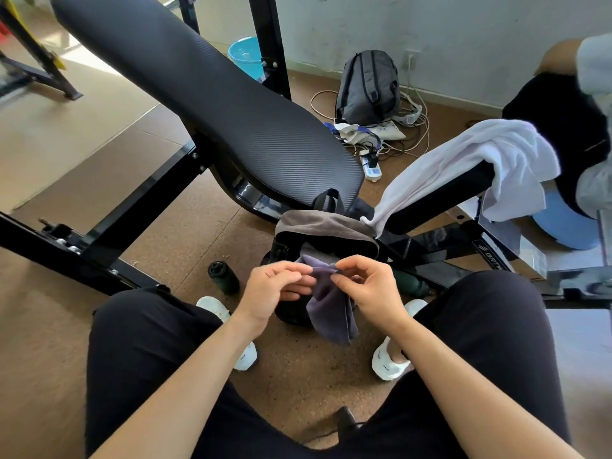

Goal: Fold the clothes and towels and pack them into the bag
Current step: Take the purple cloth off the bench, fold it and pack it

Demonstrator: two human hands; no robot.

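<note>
A small purple-grey cloth (pixel 331 309) hangs between my knees. My left hand (pixel 275 289) and my right hand (pixel 367 286) both pinch its top edge, close together. Just behind them on the floor stands an open black bag (pixel 288 246) with a brown-grey towel (pixel 324 223) lying over its mouth. A white garment (pixel 463 167) is draped over the padded bench arm to the right, apart from my hands.
A black weight bench (pixel 205 104) fills the middle. A dark bottle (pixel 223 276) stands on the floor left of the bag, another (pixel 410 283) on its right. A grey backpack (pixel 367 87), cables and a power strip (pixel 372 168) lie by the wall. Another person (pixel 563 127) sits at right.
</note>
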